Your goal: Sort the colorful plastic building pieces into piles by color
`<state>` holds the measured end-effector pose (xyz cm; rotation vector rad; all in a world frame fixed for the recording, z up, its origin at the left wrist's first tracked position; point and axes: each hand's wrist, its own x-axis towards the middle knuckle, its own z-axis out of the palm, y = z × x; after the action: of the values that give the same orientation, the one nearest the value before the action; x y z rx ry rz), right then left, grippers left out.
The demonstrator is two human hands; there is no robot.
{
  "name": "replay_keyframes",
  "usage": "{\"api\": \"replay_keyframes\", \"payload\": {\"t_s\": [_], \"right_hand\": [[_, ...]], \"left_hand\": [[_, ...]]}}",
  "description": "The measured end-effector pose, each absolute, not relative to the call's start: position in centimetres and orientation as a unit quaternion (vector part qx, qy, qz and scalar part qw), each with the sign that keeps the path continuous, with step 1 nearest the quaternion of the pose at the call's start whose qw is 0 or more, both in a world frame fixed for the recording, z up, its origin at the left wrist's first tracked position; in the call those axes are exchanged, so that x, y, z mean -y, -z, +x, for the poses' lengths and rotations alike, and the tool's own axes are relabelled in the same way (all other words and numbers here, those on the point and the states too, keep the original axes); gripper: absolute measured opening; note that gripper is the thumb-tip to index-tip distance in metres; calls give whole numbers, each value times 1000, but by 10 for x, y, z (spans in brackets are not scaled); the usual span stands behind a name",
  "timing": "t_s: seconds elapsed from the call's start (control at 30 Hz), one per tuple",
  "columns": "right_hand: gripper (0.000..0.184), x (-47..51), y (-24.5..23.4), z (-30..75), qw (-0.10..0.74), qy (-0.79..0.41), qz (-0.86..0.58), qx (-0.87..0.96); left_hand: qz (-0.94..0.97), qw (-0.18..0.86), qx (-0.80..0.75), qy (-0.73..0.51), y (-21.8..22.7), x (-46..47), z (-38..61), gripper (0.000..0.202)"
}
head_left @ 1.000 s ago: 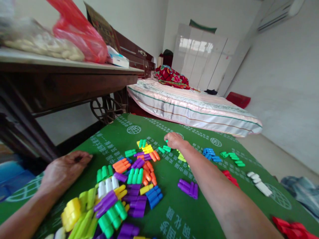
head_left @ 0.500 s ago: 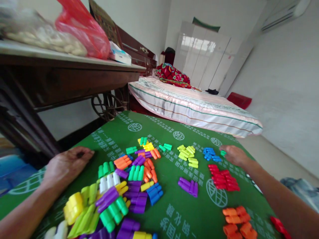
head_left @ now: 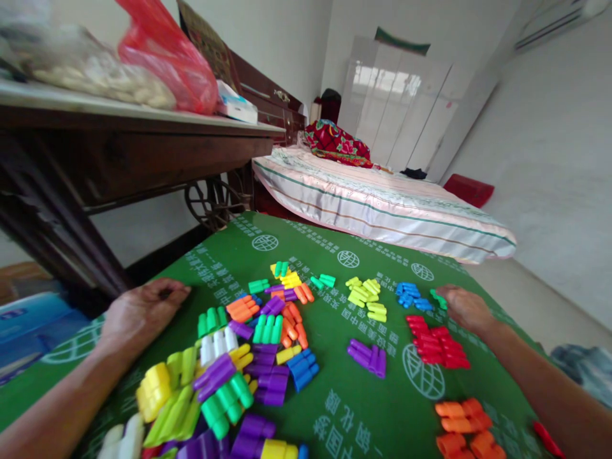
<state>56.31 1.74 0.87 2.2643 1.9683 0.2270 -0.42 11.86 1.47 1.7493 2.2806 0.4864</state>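
On the green tabletop my left hand (head_left: 146,312) rests with its fingers curled in, left of the mixed pile, and nothing shows in it. At the far right, my right hand (head_left: 463,307) has its fingertips closed on a green toy block (head_left: 438,299) made of joined tubes. Just left of that block lies a group of blue blocks (head_left: 414,297). Red blocks (head_left: 437,344) sit nearer, below the right hand. The large mixed pile (head_left: 268,376) holds purple, green, orange, yellow, white and blue blocks.
Lime-yellow blocks (head_left: 366,296), purple blocks (head_left: 367,358) and orange blocks (head_left: 463,426) lie in separate groups. A red block (head_left: 547,440) is beside my right forearm. A wooden sewing-machine table (head_left: 191,153) stands left; a bed (head_left: 382,197) is behind the green tabletop (head_left: 329,408).
The view has swung slightly left. More of the green block shows at my right fingertips, beside the blue group. My left hand stays in place on the table.
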Motion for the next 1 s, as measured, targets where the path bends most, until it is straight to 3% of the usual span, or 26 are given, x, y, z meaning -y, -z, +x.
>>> {"api": "replay_keyframes", "payload": {"t_s": [0.13,0.27,0.57,0.8,1.0], "right_hand": [[27,-38,-26,500,36,-59,698,-713],[27,-68,-42,420,-36,-29,618,-785],[24,-120,-31,327,-2,-26,580,-814],[38,-105,-48,347,-37,-32,601,-797],[47,-68,-52,459,-33,-42,687,-725]], "left_hand": [[592,116,-776,-183,-14,-118,-4,40],[593,104,-776,-188,-14,-118,-5,40],[586,119,-780,-182,-17,-119,-4,44],[602,111,-761,-217,-18,-118,-3,40],[602,103,-766,-201,-18,-117,-3,42]]}}
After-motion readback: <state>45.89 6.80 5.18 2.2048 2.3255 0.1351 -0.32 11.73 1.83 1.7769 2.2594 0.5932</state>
